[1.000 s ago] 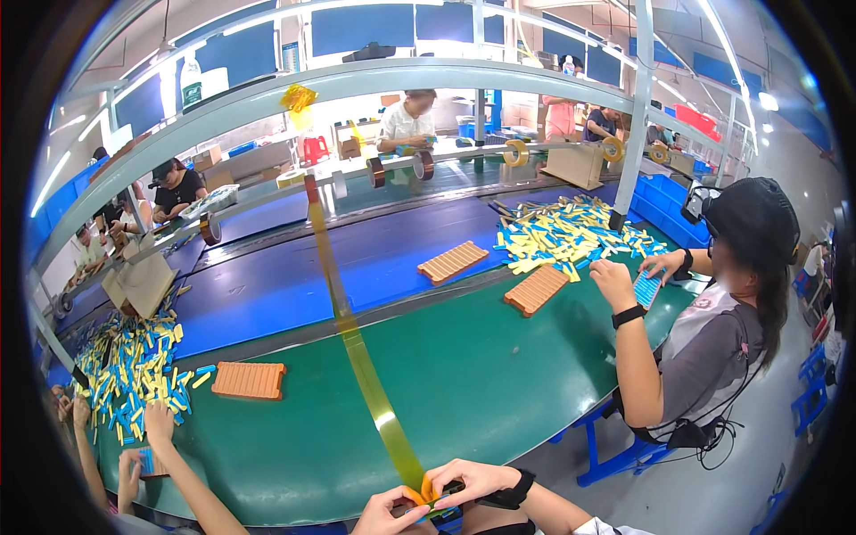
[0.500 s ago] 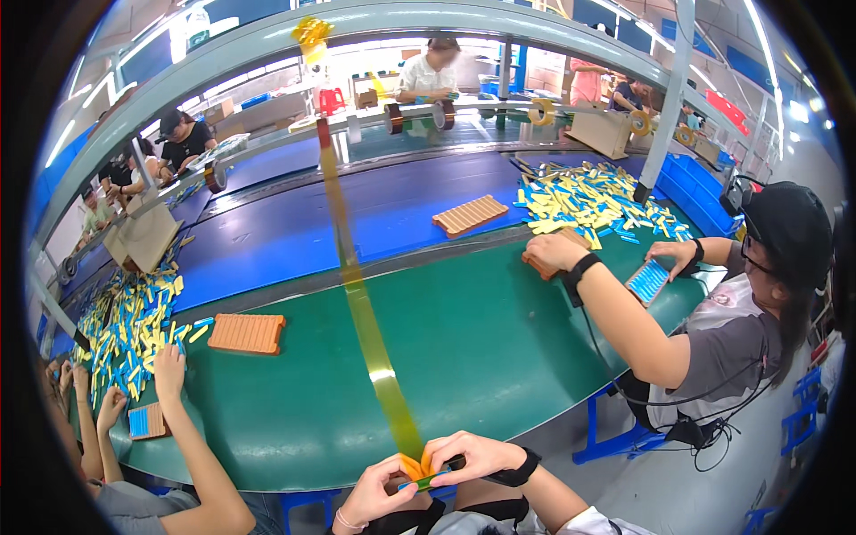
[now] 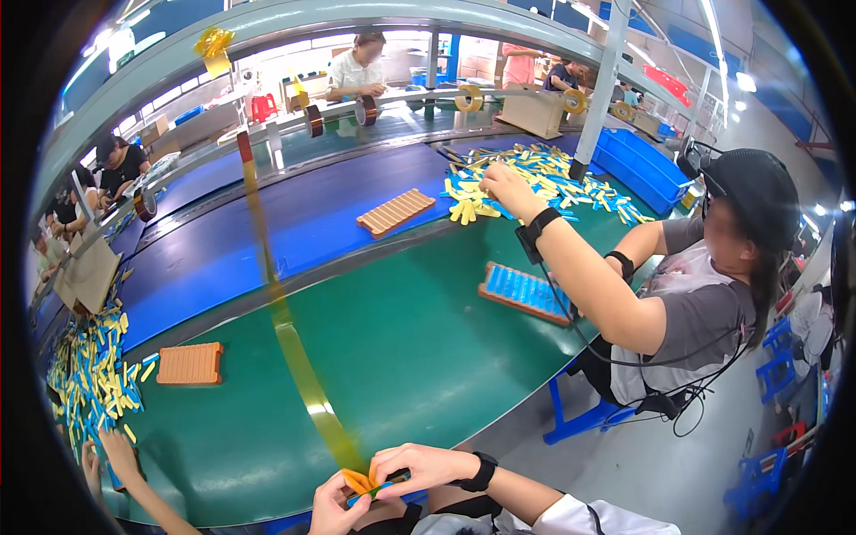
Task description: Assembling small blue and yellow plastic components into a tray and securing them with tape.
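Observation:
At the lower edge, my left hand and my right hand are close together, each in a pinch. Between their fingertips is a small blue strip at the lower end of a translucent yellow tape. The tape runs down from the overhead rail over the green table to my fingers. Bright orange shows between my fingers, where I cannot tell tape from fingertips. My right wrist wears a black band.
Ribbed orange trays lie on the green table and blue belt. Piles of yellow and blue strips stand left and right. A co-worker's arm and a filled tray are right; another person's hand is left.
The view has swung right, so the scene sits further left. My hands keep their pinch at the tape's end. The right co-worker's hand has moved to the pile, and their filled tray lies nearer the table's middle.

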Demonstrator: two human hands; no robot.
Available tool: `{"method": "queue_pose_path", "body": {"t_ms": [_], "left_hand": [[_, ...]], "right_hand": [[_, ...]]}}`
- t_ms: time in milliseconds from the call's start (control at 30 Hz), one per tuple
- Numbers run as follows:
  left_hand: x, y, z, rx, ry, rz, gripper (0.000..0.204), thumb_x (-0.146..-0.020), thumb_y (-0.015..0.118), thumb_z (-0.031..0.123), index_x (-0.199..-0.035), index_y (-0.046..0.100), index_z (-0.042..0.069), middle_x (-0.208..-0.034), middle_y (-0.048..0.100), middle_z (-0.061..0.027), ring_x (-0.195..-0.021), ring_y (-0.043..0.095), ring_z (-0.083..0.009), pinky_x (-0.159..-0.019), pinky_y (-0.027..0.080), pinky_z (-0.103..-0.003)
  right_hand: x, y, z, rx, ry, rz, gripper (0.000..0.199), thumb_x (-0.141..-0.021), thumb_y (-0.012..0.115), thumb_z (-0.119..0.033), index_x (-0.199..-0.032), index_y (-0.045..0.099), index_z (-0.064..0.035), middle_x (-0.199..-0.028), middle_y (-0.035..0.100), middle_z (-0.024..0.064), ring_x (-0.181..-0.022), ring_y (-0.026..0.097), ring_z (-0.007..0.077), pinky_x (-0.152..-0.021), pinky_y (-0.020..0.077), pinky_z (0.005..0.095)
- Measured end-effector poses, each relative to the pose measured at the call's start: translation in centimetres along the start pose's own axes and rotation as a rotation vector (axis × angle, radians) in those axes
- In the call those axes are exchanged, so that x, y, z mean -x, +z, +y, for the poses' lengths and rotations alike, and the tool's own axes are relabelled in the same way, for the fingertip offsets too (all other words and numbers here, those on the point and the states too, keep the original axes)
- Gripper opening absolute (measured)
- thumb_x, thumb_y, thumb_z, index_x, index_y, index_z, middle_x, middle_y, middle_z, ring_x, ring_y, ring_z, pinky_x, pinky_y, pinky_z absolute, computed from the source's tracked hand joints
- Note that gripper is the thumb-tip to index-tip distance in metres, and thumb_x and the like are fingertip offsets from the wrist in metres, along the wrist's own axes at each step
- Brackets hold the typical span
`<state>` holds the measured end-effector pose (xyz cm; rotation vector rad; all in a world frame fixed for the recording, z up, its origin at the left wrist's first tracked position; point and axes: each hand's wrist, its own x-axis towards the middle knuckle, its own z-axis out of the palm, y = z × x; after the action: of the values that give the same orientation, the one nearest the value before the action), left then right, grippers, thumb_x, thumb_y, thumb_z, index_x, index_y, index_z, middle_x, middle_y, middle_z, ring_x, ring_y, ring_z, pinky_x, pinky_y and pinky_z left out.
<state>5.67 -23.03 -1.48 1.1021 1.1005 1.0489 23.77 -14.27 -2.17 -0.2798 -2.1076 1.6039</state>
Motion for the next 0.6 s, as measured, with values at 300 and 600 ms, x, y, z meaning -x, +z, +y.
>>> {"method": "queue_pose_path", "body": {"t_ms": [300, 600], "left_hand": [[-0.2, -0.9, -0.4, 0.085, -0.027, 0.046, 0.024, -0.069, 0.056, 0.001, -0.092, 0.053, -0.007, -0.091, 0.057, -0.0091, -0.086, 0.053, -0.0153, -0.081, 0.04, -0.027], [-0.7, -1.7, -1.1, 0.131, -0.019, -0.026, 0.022, -0.071, 0.054, -0.002, -0.092, 0.053, -0.006, -0.091, 0.057, -0.0105, -0.086, 0.053, -0.0159, -0.081, 0.04, -0.029]], "right_hand": [[8.7, -4.4, -3.4, 0.314, 0.267, 0.836, 0.019, -0.076, 0.058, -0.004, -0.095, 0.054, -0.0015, -0.088, 0.056, 0.0053, -0.078, 0.055, 0.0118, -0.069, 0.0448, 0.0235], [16.7, -15.4, -0.6, 1.021, 0.489, 1.118, 0.08, -0.063, 0.069, -0.008, -0.127, 0.022, -0.0009, -0.124, 0.032, 0.0174, -0.11, 0.036, 0.0303, -0.084, 0.0395, 0.0336]]}}
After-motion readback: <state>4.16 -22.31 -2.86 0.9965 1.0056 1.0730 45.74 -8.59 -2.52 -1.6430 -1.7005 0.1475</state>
